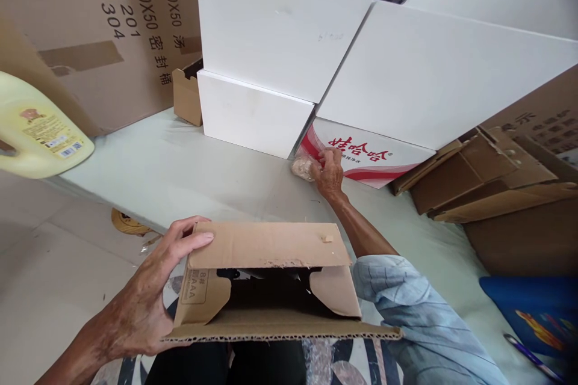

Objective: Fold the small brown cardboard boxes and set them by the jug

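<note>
My left hand (153, 289) grips the left side of an open brown cardboard box (271, 243), thumb on its upper panel and fingers underneath. The box is tilted with its opening toward me; its dark inside hides most of what it holds. My right hand (329, 174) reaches past the box, fingers curled at a small crumpled bundle in clear plastic (303, 167). What is inside the plastic is not clear. This bundle lies on the table against a white carton with red lettering (365, 153).
Stacked white boxes (289, 18) rise at the back. A large brown carton (112, 42) and a pale yellow jug (40, 126) are at left. Folded cardboard (492, 174), a blue pouch (533, 313) and a pen (530, 356) lie at right on the pale green tabletop (180, 174).
</note>
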Demonstrator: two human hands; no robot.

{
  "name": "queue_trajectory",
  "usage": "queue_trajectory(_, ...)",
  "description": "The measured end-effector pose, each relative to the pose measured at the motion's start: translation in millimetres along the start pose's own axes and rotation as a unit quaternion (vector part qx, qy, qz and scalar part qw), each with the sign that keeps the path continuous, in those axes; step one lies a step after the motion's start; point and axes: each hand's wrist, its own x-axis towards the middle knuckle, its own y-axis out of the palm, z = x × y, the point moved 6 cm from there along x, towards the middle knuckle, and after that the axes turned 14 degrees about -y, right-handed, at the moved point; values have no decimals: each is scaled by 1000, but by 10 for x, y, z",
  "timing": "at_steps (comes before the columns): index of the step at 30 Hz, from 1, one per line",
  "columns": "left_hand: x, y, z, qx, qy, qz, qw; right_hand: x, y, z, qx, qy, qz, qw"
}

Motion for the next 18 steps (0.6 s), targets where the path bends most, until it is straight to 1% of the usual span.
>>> queue_trajectory(3,-7,1,16,9,-6,-2,1000,-43,3,51,-13,-24,-3,1000)
queue_trajectory(8,3,-1,5,-2,-4,6,1000,-67,8,76,-13,-35,-18,999)
queue_trajectory(14,-4,-1,-15,-4,-21,12,1000,-31,-92,180,-2,-55,-57,997)
queue_trajectory(16,-7,-1,-18,-5,-27,10,1000,-56,-127,258,1,-82,-64,995)
queue_trajectory(18,-3,-1,-19,-10,-28,9,1000,-104,-125,362,8,-128,-51,990)
